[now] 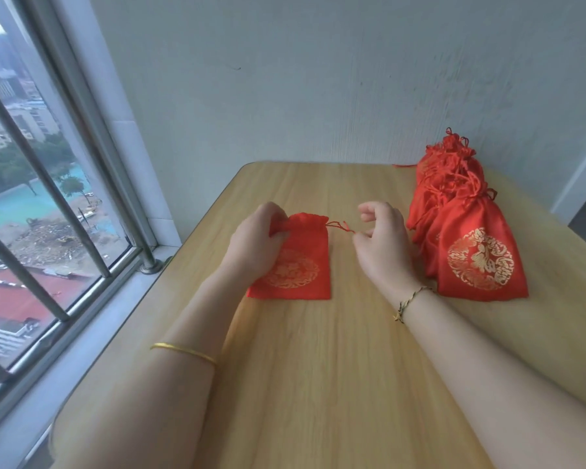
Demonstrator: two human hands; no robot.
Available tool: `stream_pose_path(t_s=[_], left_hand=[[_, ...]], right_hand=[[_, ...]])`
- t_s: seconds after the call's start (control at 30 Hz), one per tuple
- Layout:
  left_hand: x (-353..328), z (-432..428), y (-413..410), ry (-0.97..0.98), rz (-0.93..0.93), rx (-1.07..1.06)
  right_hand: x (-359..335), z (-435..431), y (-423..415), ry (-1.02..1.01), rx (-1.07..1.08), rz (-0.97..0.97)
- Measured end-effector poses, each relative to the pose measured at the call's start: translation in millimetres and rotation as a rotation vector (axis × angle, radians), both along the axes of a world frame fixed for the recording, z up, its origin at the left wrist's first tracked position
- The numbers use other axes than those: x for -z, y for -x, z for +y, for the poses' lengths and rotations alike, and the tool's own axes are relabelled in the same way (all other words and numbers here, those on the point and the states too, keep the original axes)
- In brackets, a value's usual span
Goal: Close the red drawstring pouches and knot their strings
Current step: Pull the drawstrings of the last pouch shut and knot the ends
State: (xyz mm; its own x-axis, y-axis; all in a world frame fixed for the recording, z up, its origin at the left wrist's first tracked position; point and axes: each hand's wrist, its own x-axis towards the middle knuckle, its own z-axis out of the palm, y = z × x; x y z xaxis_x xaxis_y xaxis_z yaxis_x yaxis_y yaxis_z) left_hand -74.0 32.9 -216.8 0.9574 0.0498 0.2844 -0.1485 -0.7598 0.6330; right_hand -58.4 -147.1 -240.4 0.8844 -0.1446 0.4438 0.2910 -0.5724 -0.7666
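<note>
A red drawstring pouch (301,265) with a gold round emblem lies flat on the wooden table (318,367), its gathered mouth pointing away from me. My left hand (256,236) grips the left side of that gathered mouth. My right hand (379,238) pinches the end of the pouch's red string (340,227), which runs out to the right from the mouth. A pile of red pouches (460,225) with drawn, tied tops lies at the right of the table.
The table stands against a pale wall (318,79). A barred window (48,198) with a white sill runs along the table's left edge. A doorway shows at the far right.
</note>
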Motion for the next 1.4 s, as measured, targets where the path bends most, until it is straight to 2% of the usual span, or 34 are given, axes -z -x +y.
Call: stream_pose_path(t_s=[0.07, 0.13, 0.23, 0.3, 0.47, 0.73, 1.17, 1.4], left_hand=[[-3.3, 5.6, 7.2, 0.079, -0.053, 0.046], [-6.7, 7.5, 12.3, 0.112, -0.095, 0.077], [-11.1, 7.4, 15.5, 0.211, -0.133, 0.108], [-13.2, 7.4, 15.6, 0.269, -0.147, 0.119], [-14.8, 9.5, 15.0, 0.363, -0.162, 0.109], [-14.9, 11.7, 13.1, 0.369, -0.203, 0.047], [-13.8, 12.7, 12.2, 0.413, -0.209, 0.026], [-12.3, 17.9, 9.0, 0.445, -0.177, -0.070]], right_hand=[[-1.4, 1.2, 1.3, -0.090, -0.034, 0.014], [-6.9, 1.9, 5.2, -0.271, -0.115, 0.059], [-16.6, 1.0, 12.0, -0.553, -0.237, 0.194], [-21.5, 0.1, 14.7, -0.631, -0.302, 0.285], [-27.0, -0.5, 18.6, -0.650, -0.448, 0.409], [-31.2, 0.7, 21.1, -0.643, -0.540, 0.417], [-27.8, 2.3, 23.7, -0.597, -0.513, 0.379], [-28.5, 0.7, 21.1, -0.642, -0.423, 0.316]])
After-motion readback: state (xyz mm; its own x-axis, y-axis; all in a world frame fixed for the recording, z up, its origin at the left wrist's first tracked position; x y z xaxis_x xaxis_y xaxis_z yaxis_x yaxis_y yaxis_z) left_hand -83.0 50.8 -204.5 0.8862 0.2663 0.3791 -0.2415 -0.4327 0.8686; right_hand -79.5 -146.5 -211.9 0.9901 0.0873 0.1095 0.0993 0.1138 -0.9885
